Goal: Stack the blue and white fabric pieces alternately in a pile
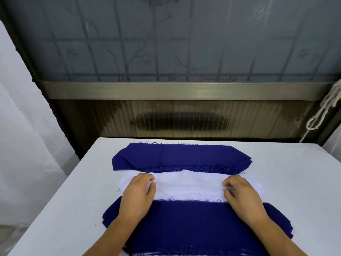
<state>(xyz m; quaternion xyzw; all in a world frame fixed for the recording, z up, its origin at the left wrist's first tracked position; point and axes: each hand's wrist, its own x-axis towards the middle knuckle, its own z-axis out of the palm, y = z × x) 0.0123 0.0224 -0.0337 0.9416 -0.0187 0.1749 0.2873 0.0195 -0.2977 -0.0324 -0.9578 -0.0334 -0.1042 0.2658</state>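
Worktop (287, 182) fills lower frame. Near blue pile (186, 224) bottom centre, far blue pile (177, 157) above. White piece (188, 185) between them, long axis left-right across frame. Left hand (138, 193), right hand (241, 194) at opposite ends, equally near, fingers curled pinching white cloth.

Home sewing corner: white table (276, 163), cut fabric stacks (180, 157), barred frosted window (184, 43).

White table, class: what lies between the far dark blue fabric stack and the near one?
A white fabric pile, its ends under the left hand and right hand, seen in the head view.
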